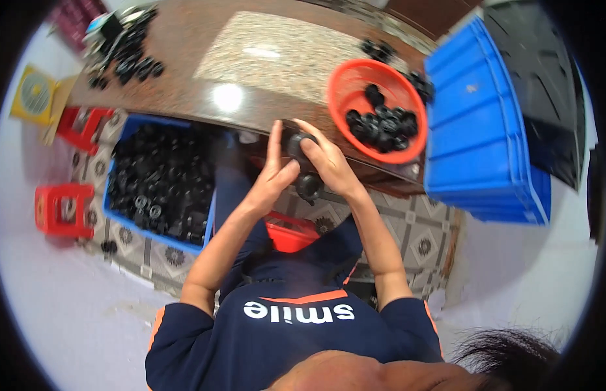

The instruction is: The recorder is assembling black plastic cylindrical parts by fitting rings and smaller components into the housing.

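- Leftward, a blue crate [153,234] full of black plastic parts [159,176] stood on the tiled floor [407,228].
- Your left hand [269,186], fingers extended, steadied a black rounded part [295,144] between your hands, near the table's [176,55] front edge.
- Your right hand [332,168] gripped its other side.
- Rightward, an orange-red basin [347,85] held similar parts [382,127].

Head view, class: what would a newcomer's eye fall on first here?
Probably the round orange-red plastic basin, right of centre on the brown speckled table, holding shiny black parts. Next, the bulky blue ribbed plastic crates at right. Centrally, the left hand and right hand meet at a rounded black piece.
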`<state>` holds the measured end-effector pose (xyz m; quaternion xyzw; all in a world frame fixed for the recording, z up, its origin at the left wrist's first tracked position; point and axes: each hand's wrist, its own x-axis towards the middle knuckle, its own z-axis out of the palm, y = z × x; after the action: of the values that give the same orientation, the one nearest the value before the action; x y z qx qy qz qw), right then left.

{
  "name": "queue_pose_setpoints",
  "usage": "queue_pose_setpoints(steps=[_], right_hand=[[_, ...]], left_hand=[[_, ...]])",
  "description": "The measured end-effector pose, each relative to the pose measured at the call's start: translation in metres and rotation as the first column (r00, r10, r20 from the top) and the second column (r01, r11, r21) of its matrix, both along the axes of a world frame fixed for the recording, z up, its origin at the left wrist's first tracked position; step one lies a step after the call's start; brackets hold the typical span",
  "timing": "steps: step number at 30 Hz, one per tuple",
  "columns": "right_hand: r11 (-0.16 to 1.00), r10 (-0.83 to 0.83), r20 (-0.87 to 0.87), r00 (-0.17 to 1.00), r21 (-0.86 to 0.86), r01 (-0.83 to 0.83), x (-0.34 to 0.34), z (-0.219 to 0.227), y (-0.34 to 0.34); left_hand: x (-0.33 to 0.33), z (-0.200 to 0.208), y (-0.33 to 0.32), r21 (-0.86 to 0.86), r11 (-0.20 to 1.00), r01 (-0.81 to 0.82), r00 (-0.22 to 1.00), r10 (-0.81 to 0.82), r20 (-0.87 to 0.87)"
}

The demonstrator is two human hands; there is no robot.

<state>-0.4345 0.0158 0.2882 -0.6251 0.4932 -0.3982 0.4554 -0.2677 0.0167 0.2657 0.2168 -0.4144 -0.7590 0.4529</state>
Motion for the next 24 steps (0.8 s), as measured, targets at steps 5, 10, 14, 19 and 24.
queue_pose_setpoints(steps=[5, 10, 14, 19, 24], right_hand=[[0.993, -0.107, 0.388, 0.915, 0.078, 0.083, 0.029, -0.012, 0.023], [0.987, -0.148, 0.567, 0.81, 0.137, 0.085, 0.071, -0.007, 0.034], [0.977, -0.204, 0.532, 0.821, 0.057, 0.206, 0.087, -0.015, 0.04], [0.965, -0.129, 0.521, 0.844, 0.263, -0.015, 0.129, -0.04, 0.016], [0.953, -0.025, 0.138, 0.99, 0.301, -0.018, 0.135, -0.101, 0.033]], left_hand=[[0.001, -0.012, 0.007, -0.347, 0.924, -0.158, 0.852, 0.305, 0.426], [0.023, -0.01, 0.029, -0.406, 0.868, -0.285, 0.735, 0.47, 0.488], [0.037, -0.002, 0.034, -0.5, 0.811, -0.303, 0.683, 0.551, 0.48], [0.071, -0.079, 0.018, -0.434, 0.755, -0.491, 0.593, 0.655, 0.469], [0.191, -0.158, -0.014, -0.406, 0.619, -0.672, 0.132, 0.639, 0.758]])
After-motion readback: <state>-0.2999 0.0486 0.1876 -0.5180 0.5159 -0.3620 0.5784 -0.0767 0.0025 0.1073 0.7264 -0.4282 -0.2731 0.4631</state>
